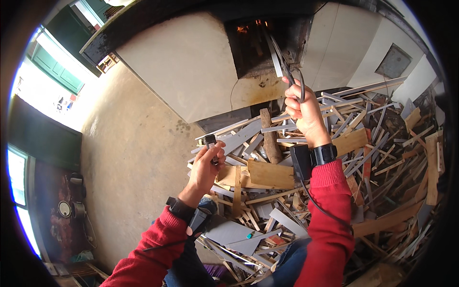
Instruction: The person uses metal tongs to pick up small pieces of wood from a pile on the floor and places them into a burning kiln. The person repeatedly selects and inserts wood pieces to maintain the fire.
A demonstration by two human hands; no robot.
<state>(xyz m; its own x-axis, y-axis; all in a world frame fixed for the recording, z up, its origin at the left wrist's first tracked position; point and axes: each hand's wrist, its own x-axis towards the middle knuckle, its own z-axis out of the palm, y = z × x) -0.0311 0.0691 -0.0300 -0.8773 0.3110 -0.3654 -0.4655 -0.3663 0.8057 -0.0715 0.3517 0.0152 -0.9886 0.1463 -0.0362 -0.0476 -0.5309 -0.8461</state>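
My right hand grips the looped handle of dark metal fire tongs in front of the stove. Their far end reaches into the firebox opening, where small orange flames burn at the back. A pale wooden strip slants out of the opening alongside the tongs; whether the jaws hold it cannot be told. Lower and to the left, my left hand is closed around a small black device, its upper end sticking out above the fingers. That hand is over the edge of the scrap wood.
Beneath my arms spreads a loose heap of scrap wood, with a round log in it. The pale stove wall rises ahead under a dark ledge. Concrete floor lies left, towards a green door.
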